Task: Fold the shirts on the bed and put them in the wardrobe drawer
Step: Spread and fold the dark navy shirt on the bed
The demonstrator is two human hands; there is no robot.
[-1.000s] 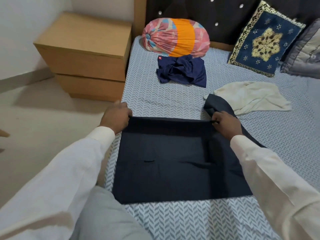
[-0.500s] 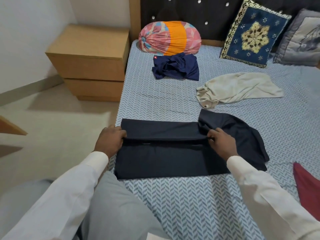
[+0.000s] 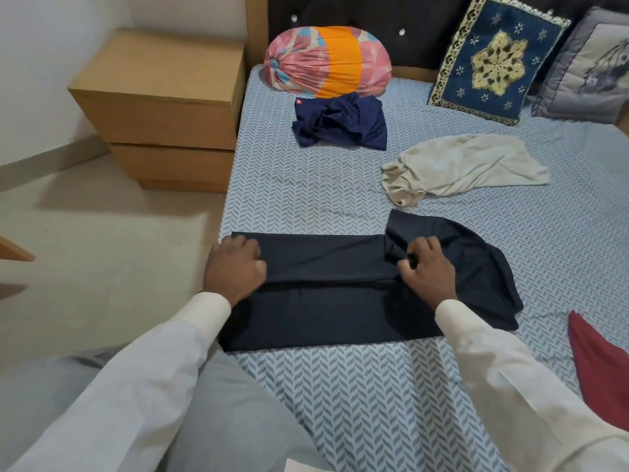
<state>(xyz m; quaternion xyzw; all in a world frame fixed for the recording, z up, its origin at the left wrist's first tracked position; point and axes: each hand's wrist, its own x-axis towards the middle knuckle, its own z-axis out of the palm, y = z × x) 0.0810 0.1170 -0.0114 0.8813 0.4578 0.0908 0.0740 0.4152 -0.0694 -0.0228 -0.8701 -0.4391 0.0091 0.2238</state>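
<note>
Now that the shirt (image 3: pixel 326 311) is newly folded in half, held by left grip (image 3: pixel 235 269) and right grip (image 3: pixel 427 270), another fold is needed.

dark navy shirt (image 3: pixel 326 301) half-folded flat, blue shirt (image 3: pixel 340 122) crumpled, cream shirt (image 3: pixel 459 166) rumpled

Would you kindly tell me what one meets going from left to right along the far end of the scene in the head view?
Wooden nightstand → pink and orange bolster → blue embroidered cushion → grey cushion.
</note>
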